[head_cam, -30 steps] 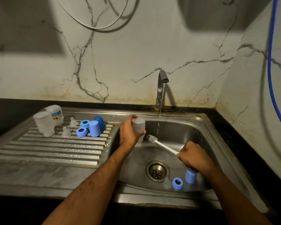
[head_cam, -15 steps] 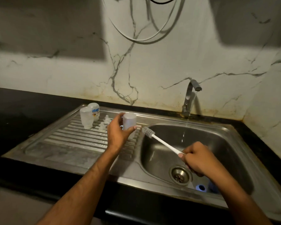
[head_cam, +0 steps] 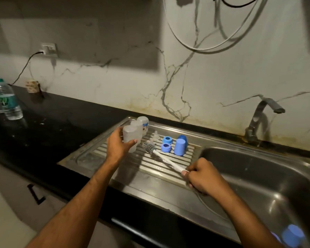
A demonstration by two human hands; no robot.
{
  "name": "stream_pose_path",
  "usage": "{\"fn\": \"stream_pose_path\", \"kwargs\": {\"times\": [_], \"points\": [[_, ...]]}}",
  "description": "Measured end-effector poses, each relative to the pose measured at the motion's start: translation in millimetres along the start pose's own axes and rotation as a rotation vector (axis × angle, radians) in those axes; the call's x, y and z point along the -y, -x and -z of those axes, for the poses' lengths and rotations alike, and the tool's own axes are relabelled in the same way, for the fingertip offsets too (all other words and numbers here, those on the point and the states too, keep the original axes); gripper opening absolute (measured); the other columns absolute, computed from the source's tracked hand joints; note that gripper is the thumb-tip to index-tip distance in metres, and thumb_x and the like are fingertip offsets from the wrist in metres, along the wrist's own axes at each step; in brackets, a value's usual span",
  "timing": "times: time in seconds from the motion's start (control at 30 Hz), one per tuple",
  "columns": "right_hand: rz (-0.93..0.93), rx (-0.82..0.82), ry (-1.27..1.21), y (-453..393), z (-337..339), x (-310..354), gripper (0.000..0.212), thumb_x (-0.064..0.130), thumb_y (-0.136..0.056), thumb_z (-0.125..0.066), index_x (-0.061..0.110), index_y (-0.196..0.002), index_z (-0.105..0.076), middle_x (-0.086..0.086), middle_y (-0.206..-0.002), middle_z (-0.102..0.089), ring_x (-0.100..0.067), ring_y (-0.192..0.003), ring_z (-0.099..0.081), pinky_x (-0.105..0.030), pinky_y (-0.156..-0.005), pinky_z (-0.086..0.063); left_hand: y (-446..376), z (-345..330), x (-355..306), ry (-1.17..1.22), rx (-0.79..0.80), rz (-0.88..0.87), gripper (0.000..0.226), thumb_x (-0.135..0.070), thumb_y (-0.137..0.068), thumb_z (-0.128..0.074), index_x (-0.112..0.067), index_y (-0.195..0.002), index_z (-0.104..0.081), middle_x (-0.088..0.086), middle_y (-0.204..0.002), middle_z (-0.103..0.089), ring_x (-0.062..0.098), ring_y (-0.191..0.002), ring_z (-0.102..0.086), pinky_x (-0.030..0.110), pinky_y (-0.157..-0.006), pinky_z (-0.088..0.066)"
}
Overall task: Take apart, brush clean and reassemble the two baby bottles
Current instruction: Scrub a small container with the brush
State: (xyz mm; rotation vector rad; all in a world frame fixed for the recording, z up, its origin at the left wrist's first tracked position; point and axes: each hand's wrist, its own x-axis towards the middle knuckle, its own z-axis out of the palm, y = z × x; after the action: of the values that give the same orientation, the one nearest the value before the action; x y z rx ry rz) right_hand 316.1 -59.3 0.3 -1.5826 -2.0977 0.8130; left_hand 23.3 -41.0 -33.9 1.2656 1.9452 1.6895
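- My left hand (head_cam: 118,146) grips a clear bottle (head_cam: 131,139), bottom up, over the far left of the drainboard (head_cam: 115,163).
- Two more clear bottles (head_cam: 141,125) stand just behind it on the drainboard; the farther one carries a blue print.
- My right hand (head_cam: 203,178) is closed round the white handle of the brush (head_cam: 166,159); the bristle head points toward the held bottle, just beside it, apart from it.
- Two blue rings (head_cam: 166,144) sit on the ribs beside two blue caps (head_cam: 180,145), with two clear teats (head_cam: 155,136) near them.
- Another blue cap (head_cam: 293,237) lies in the sink (head_cam: 258,176), blurred at the lower right.
- The tap (head_cam: 259,117) stands at the back of the sink.
- A water bottle (head_cam: 9,102) stands on the black counter (head_cam: 52,119), far left.
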Motion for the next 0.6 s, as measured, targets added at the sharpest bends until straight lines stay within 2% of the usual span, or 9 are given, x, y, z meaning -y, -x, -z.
{"fn": "stream_pose_path", "kwargs": {"times": [0.1, 0.3, 0.6], "points": [[0.003, 0.010, 0.002, -8.7, -11.5, 5.7, 0.026, 0.035, -0.091, -0.070, 0.013, -0.077, -0.072, 0.003, -0.066, -0.065, -0.014, -0.060, -0.056, -0.027, -0.063, -0.046, -8.9, 6.2, 13.5, -0.008, 0.011, 0.020, 0.063, -0.014, -0.075, -0.084, -0.015, -0.130, -0.055, 0.008, -0.132, -0.062, 0.024, -0.118, -0.061, 0.039, -0.092, -0.057], [-0.016, 0.029, 0.003, -18.5, -16.8, 6.7, 0.020, 0.032, -0.093, -0.069, 0.013, -0.087, -0.074, 0.002, -0.072, -0.063, -0.014, -0.064, -0.055, -0.027, -0.066, -0.044, -18.3, 4.6, 33.1, -0.050, 0.002, 0.027, 0.061, -0.014, -0.075, -0.084, -0.018, -0.128, -0.055, 0.005, -0.133, -0.062, 0.022, -0.119, -0.060, 0.030, -0.089, -0.053], [-0.021, 0.044, -0.010, -24.3, -22.3, 4.9, 0.020, 0.031, -0.093, -0.069, 0.014, -0.085, -0.073, 0.003, -0.070, -0.063, -0.013, -0.063, -0.056, -0.028, -0.066, -0.045, -21.3, 2.7, 38.7, -0.034, 0.008, 0.046, 0.064, -0.015, -0.075, -0.084, -0.018, -0.130, -0.052, 0.004, -0.134, -0.060, 0.019, -0.118, -0.059, 0.016, -0.077, -0.050]]}}
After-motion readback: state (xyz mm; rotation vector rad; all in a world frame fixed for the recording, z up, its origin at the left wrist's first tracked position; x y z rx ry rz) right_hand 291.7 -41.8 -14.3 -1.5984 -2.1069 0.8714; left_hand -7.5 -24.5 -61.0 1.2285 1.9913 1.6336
